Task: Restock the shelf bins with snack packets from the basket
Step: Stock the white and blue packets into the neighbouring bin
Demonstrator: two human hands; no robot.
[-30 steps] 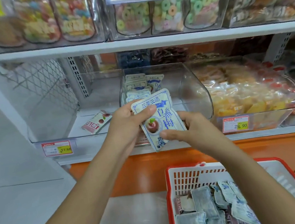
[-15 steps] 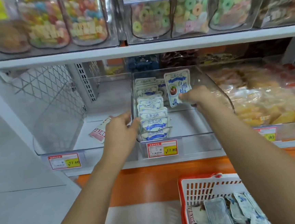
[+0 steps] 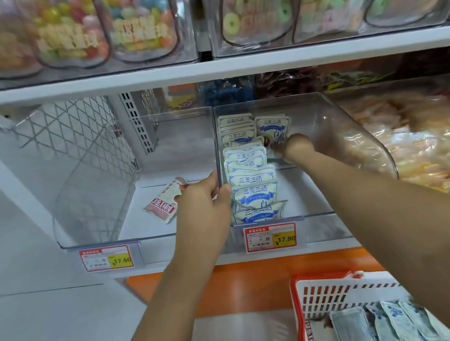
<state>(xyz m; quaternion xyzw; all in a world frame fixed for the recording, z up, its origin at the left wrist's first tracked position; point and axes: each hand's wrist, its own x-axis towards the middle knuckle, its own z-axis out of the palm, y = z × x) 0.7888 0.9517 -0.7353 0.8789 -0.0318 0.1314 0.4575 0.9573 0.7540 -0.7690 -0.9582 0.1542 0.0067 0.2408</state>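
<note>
A clear middle shelf bin (image 3: 356, 131) holds a row of several white-and-blue snack packets (image 3: 252, 180) along its left side. My right hand (image 3: 296, 146) reaches deep into that bin and holds one upright white-and-blue packet (image 3: 272, 130) at the back, beside the row. My left hand (image 3: 204, 199) grips the bin's left wall near the front, thumb inside against the packets. The red-rimmed white basket (image 3: 324, 292) at lower right contains several more packets (image 3: 381, 325).
The left bin (image 3: 97, 244) holds a single red-and-white packet (image 3: 164, 203). The right bin is full of yellow-orange snacks (image 3: 429, 158). Candy jars (image 3: 137, 23) fill the shelf above. Price tags (image 3: 270, 237) hang on the bin fronts. An orange ledge (image 3: 255, 282) runs below.
My right hand has carried the packet from in front of the shelf into the back of the middle bin and lowered it. My left hand let go of the packet and took hold of the bin's wall.
</note>
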